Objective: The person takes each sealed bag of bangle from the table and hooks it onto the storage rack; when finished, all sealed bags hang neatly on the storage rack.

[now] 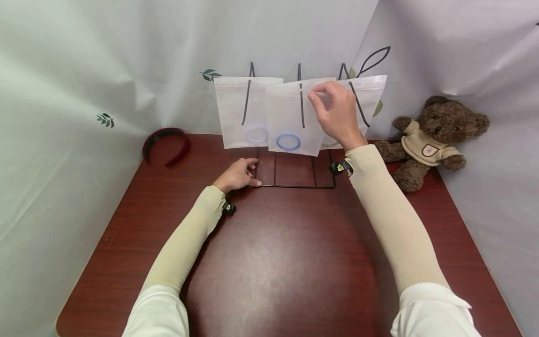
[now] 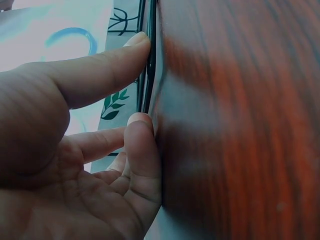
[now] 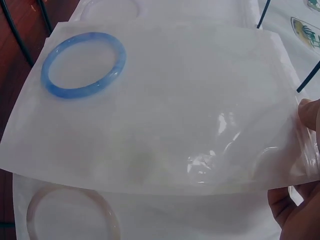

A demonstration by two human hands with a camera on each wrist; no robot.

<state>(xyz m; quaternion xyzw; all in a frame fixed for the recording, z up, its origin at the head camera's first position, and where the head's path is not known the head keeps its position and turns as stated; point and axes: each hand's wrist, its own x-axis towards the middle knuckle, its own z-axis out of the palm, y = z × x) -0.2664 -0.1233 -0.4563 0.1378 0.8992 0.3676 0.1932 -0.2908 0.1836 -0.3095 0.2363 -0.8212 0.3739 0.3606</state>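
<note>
My right hand (image 1: pixel 340 110) pinches the upper right corner of the middle clear-and-white zip bag (image 1: pixel 290 117), which has a blue bangle (image 3: pixel 84 65) in it. A prong of the black wire rack (image 1: pixel 300 187) passes through the top of that bag. Left of it hangs a zip bag (image 1: pixel 231 107) with a pale lilac bangle (image 1: pixel 256 134). Another zip bag (image 1: pixel 370 93), partly behind my right hand, holds a brownish bangle (image 3: pixel 37 210). Down at the rack's front left corner, my left hand (image 1: pixel 238 174) rests on the base wires, thumb and fingertips touching them.
A dark red headband (image 1: pixel 166 146) lies at the table's back left. At the back right sits a brown teddy bear (image 1: pixel 433 140) in a beige shirt. White cloth with leaf prints (image 1: pixel 105 120) hangs behind the reddish-brown table (image 1: pixel 290 262).
</note>
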